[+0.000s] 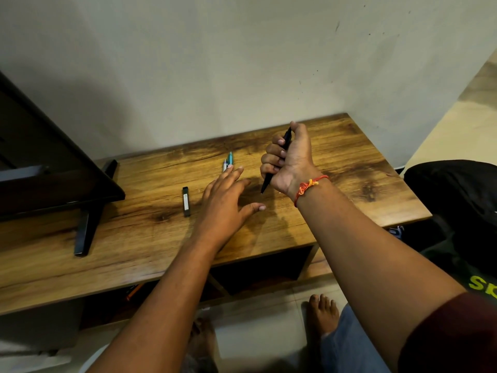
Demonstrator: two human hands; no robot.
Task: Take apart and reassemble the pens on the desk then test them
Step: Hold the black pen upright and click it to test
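My right hand (289,160) grips a black pen (287,138) in a fist above the wooden desk (336,157), thumb on the pen's top and the tip pointing down at the desk. My left hand (226,200) lies open over the desk, fingers spread and stretched toward two pens: a teal pen (230,157) and a white pen (225,165) side by side just beyond the fingertips. A black pen cap or case with a white label (186,201) lies left of the left hand.
A dark monitor on a black stand (88,227) fills the desk's left side. The wall runs behind the desk. A black bag (457,200) sits off the desk's right edge. Open shelves lie under the desktop, and my bare feet stand on the tiled floor.
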